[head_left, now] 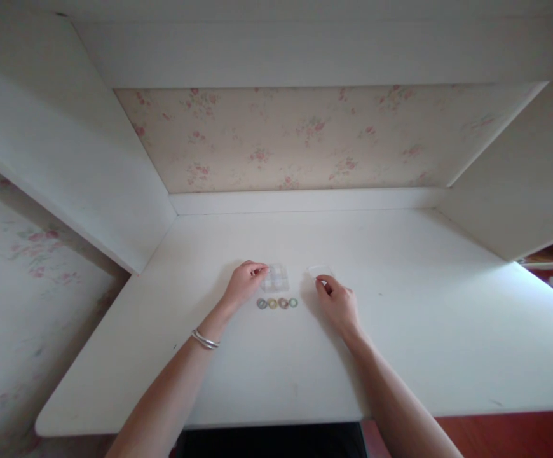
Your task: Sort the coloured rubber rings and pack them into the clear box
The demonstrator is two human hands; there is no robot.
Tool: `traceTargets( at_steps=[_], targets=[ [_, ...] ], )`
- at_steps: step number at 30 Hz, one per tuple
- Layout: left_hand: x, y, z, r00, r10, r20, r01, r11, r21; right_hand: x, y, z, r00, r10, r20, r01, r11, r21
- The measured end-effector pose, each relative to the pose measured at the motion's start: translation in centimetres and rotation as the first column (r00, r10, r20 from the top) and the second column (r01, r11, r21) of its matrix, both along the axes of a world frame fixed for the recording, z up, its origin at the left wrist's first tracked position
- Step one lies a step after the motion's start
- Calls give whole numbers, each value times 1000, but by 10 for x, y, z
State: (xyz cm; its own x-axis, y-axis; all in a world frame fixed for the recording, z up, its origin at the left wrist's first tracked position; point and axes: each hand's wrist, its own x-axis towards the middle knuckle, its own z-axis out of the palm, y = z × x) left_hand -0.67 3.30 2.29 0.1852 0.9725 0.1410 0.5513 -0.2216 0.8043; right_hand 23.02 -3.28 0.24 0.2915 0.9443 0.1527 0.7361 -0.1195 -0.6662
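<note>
- Where the left hand (244, 284) meets it, a small clear plastic compartment box (275, 278) sits on the white desk (276, 356), roughly centre and a little toward the near edge; its grid of cells shows faintly, contents too small to tell.
- Left hand: fingers curled, tips touching the box's left side, seemingly steadying it; whether it truly pinches the wall I cannot tell. Palm faces down, heel on or just above the desk.
- Just right of the box, apart from it, lies a clear lid (319, 271), flat on the desk.
- Right hand (338, 304): fingers bent loosely, thumb and forefinger drawn together at the lid's near edge, touching or nearly touching it; contact is too small to confirm.
- Just in front of the box, between the two hands, a row of four small rings (277, 303) lies side by side on the desk: bluish, yellowish, orange-brown, green, left to right. Neither hand touches them.
- Left wrist carries a thin silver bangle (204, 340); both forearms are bare and reach in from the near edge.
- Desk is boxed in by white side panels (67, 159) left and right, a white shelf overhead, and a back wall of floral wallpaper (305, 137).
- Same floral pattern shows at far left, outside the desk nook.
</note>
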Motion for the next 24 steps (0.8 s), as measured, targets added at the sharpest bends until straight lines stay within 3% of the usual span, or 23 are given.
traceTargets(
  at_steps=[7, 11, 14, 17, 20, 24],
  targets=[
    [-15, -15, 1, 991, 114, 66, -115, 993, 24, 1, -1, -2, 999, 33, -21, -32, 999, 31],
    [-34, -34, 2, 990, 123, 72, -121, 992, -34, -15, -7, 4, 979, 198, -55, -190, 974, 123],
    [-43, -43, -2, 992, 110, 61, -106, 993, -59, -38, -13, 14, 903, 423, 70, -429, 890, 157],
    [-45, -48, -5, 990, 119, 78, -113, 991, -76, -62, -18, 24, 798, 556, 235, -589, 801, 104],
    [-44, -50, -5, 989, 106, 106, -98, 992, -75, -78, -19, 31, 724, 593, 352, -643, 765, 35],
    [-42, -51, -4, 993, 75, 95, -72, 996, -44, -88, -15, 33, 673, 591, 445, -650, 760, -27]
  ],
)
